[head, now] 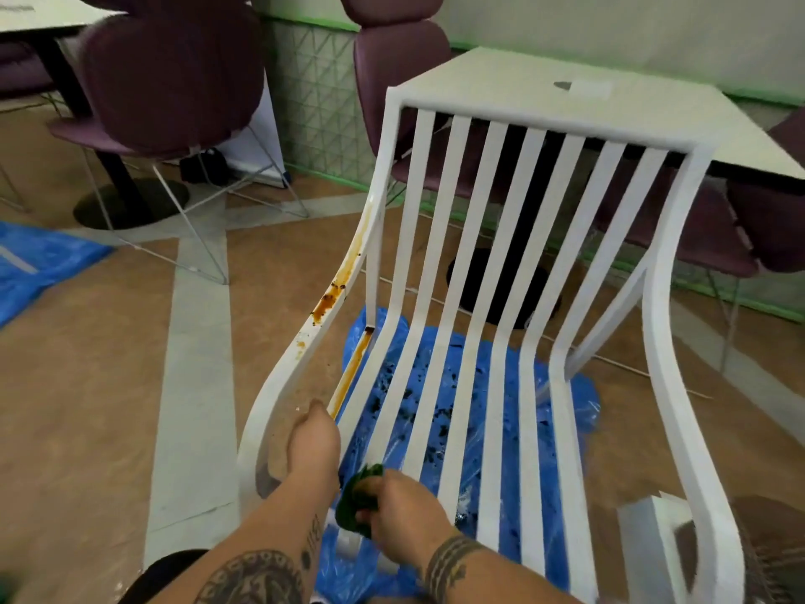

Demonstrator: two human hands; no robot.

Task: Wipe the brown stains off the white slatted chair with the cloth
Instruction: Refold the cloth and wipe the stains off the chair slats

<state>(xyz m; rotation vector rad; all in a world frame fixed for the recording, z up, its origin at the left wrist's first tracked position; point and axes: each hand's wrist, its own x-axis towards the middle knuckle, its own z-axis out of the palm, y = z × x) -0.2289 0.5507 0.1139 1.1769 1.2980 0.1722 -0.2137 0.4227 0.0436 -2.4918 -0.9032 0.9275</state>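
The white slatted chair [492, 255] fills the middle of the view. Brown stains [337, 285] run down its left armrest, and a second brown streak [355, 368] lies along the leftmost seat slat. My left hand [313, 438] grips that leftmost slat near the front of the seat, just below the streak. My right hand [400, 503] holds a bunched green cloth [357, 499] low at the seat's front, between the first slats and close beside my left wrist.
A blue plastic sheet [461, 429] with dark spots lies on the floor under the chair; another blue sheet [39, 263] is at the left. A white table [610, 106] and purple chairs [174, 76] stand behind. A white box [653, 547] sits at the lower right.
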